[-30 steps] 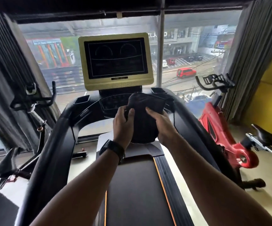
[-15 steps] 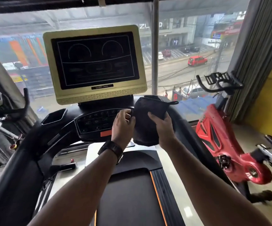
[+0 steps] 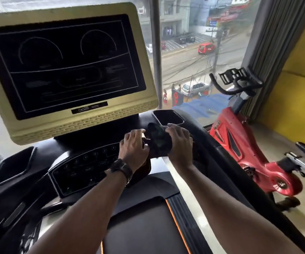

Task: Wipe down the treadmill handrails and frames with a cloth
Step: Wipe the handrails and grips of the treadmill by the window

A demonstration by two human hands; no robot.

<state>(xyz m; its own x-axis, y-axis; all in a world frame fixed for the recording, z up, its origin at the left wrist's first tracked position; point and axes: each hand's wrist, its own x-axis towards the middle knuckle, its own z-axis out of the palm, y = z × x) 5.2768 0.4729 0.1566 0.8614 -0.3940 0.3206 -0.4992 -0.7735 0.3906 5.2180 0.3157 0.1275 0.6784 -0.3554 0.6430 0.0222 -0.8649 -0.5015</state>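
Note:
A dark cloth (image 3: 158, 141), bunched into a small wad, sits between my two hands just in front of the treadmill console. My left hand (image 3: 134, 148), with a black watch on the wrist, pinches the cloth's left side. My right hand (image 3: 180, 143) curls around its right side. Both are over the right end of the black button panel (image 3: 85, 166), below the gold-framed screen (image 3: 65, 65). The black right handrail (image 3: 226, 173) curves down past my right forearm. The left handrail (image 3: 5, 217) runs along the lower left.
Black cup holders sit at the console's right (image 3: 167, 117) and left (image 3: 10, 167). A red exercise bike (image 3: 248, 149) stands close on the right, beside a grey curtain (image 3: 276, 43) and a yellow wall (image 3: 298, 88). The treadmill belt (image 3: 140, 226) lies below. A window faces the street.
I have moved closer to the console and the view has turned right. The cloth, held open and hanging before, is now gathered into a tight wad between both hands.

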